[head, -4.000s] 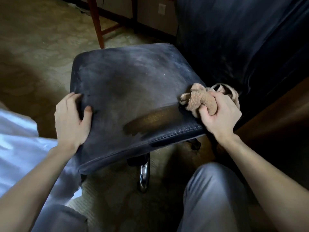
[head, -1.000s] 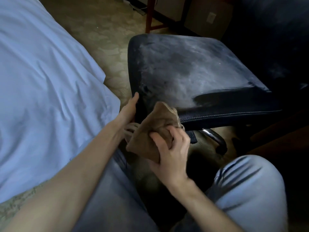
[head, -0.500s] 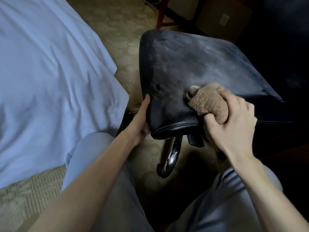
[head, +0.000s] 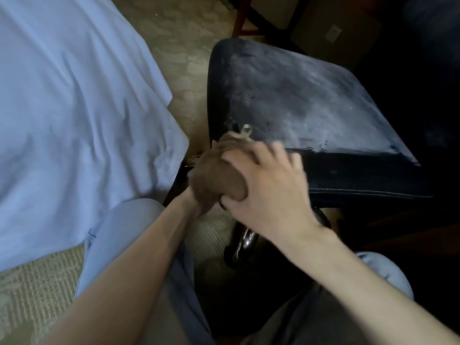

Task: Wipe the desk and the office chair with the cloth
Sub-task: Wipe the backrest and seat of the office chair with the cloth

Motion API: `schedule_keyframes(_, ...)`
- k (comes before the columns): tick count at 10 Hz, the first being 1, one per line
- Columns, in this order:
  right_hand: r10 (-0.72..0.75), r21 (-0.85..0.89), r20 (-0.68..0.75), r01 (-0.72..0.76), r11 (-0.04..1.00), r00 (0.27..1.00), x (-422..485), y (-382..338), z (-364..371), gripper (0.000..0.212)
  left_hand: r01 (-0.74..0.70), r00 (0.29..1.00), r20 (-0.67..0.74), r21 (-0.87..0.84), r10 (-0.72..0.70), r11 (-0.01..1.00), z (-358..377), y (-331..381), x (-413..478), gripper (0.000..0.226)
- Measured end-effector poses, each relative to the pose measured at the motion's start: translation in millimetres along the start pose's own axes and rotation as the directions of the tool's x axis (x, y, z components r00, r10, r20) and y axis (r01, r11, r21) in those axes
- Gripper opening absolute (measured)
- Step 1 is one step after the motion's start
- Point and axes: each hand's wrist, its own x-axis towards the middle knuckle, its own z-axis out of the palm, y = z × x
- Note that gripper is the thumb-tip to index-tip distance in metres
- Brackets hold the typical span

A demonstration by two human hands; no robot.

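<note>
The office chair's black seat (head: 298, 95) is grey with dust, apart from a darker wiped strip (head: 361, 168) along its near edge. My right hand (head: 268, 195) is closed on the bunched brown cloth (head: 216, 178) and presses it on the seat's near left corner; the hand is blurred. My left hand (head: 198, 202) sits at that same corner, gripping the seat's edge from the left. The cloth hides most of it. The desk is not in view.
A bed with a pale blue sheet (head: 74, 108) fills the left side, close to the chair. Patterned carpet (head: 179, 46) lies between them. The chrome chair base (head: 245, 241) shows under the seat, my grey-trousered knees (head: 124, 232) are below, and a reddish wooden leg (head: 240, 18) stands behind.
My right hand has carried the cloth left along the seat's near edge to the corner, where it now covers my left hand. The left hand has stayed at the seat's edge.
</note>
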Motion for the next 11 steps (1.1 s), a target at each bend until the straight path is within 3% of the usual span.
schedule_keyframes(1, 0.130, 0.090, -0.056, -0.125, 0.988, 0.990, -4, 35, -14, 0.064, 0.041, 0.994, 0.103, -0.015, -0.039, 0.999, 14, 21, -11, 0.040)
schedule_keyframes(2, 0.289, 0.206, -0.051, -0.273, 0.940, 0.956, -3, 75, -22, 0.064, 0.118, 0.986, 0.125, -0.033, -0.113, 0.992, 2, 20, -12, 0.061)
schedule_keyframes(3, 0.471, 0.291, -0.029, -0.443, 0.848, 0.882, 6, 105, -28, 0.062, 0.123, 0.973, 0.184, 0.091, -0.138, 0.988, 2, 17, -19, 0.077)
schedule_keyframes(4, 0.471, 0.237, -0.052, -0.448, 0.862, 0.880, 8, 92, -26, 0.061, 0.140, 0.974, 0.166, 0.108, -0.157, 0.984, 4, 17, -27, 0.082)
schedule_keyframes(5, 0.258, 0.064, -0.034, -0.256, 0.965, 0.965, -1, 55, -24, 0.059, 0.187, 0.969, 0.162, 0.023, -0.188, 0.982, 1, 19, -29, 0.092)
schedule_keyframes(6, -0.089, -0.185, 0.048, 0.097, 0.978, 0.995, -10, 18, -25, 0.053, 0.191, 0.964, 0.219, -0.183, -0.149, 0.964, -4, 22, -33, 0.095)
schedule_keyframes(7, -0.420, -0.207, 0.218, 0.462, 0.862, 0.881, -13, -8, -20, 0.041, 0.150, 0.976, 0.188, -0.227, -0.108, 0.962, -7, 22, -37, 0.077)
schedule_keyframes(8, -0.500, -0.185, 0.390, 0.598, 0.779, 0.773, 3, -10, -22, 0.038, 0.093, 0.989, 0.132, -0.206, -0.066, 0.974, -5, 20, -39, 0.074)
schedule_keyframes(9, -0.430, -0.208, 0.469, 0.570, 0.795, 0.771, 32, -3, -23, 0.049, 0.126, 0.977, 0.205, -0.359, -0.053, 0.925, -2, 16, -36, 0.079)
schedule_keyframes(11, -0.360, -0.291, 0.416, 0.498, 0.817, 0.835, 69, -12, -11, 0.051, 0.217, 0.967, 0.217, -0.447, -0.130, 0.868, -3, 5, -33, 0.079)
